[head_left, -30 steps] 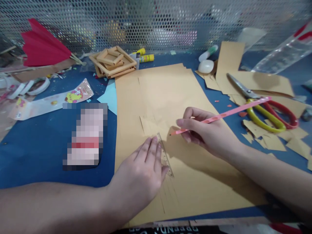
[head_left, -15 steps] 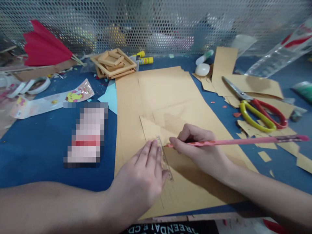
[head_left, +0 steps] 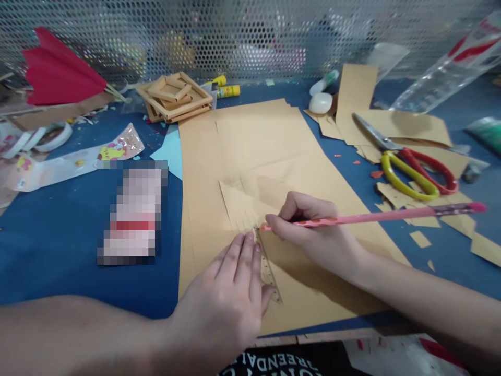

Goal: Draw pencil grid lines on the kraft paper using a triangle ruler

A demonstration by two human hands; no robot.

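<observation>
My left hand lies flat, fingers stretched out, pressing a small clear ruler onto a sheet of brown paper. My right hand is closed round a pink pencil, whose tip touches the paper at the ruler's far end. A smaller piece of brown paper lies on the sheet just beyond the ruler.
Scissors with yellow and red handles rest on brown paper scraps at the right. Small wooden frames, glue sticks, a red folded paper fan, tape rolls and a sticker packet lie on the blue mat. A perforated metal screen stands behind.
My right hand brought the pink pencil down from above the paper to the far end of the ruler. My left hand stayed flat on the ruler.
</observation>
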